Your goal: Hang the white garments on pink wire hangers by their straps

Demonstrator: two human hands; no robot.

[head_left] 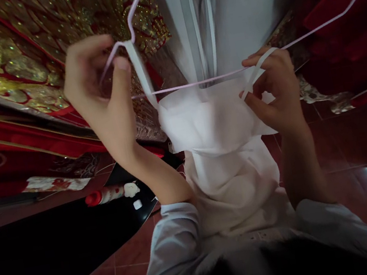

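A white garment (223, 149) hangs from a thin pale pink hanger (343, 14) right in front of me, its lower part falling toward the floor. My left hand (96, 84) is raised at the hanger's left shoulder, fingers pinched on the wire and the garment's white strap (139, 72). My right hand (273, 91) is closed on the other white strap (257, 72) at the hanger's right side, just under the wire. Both forearms reach up out of light grey sleeves.
Red and gold embroidered fabric (15, 67) hangs at the left, dark red cloth (347, 42) at the right. A glossy black table (48, 256) at lower left carries a red-capped bottle (104, 195). The floor is red-brown tile (360, 172). A pale wall (234, 5) stands behind the hanger.
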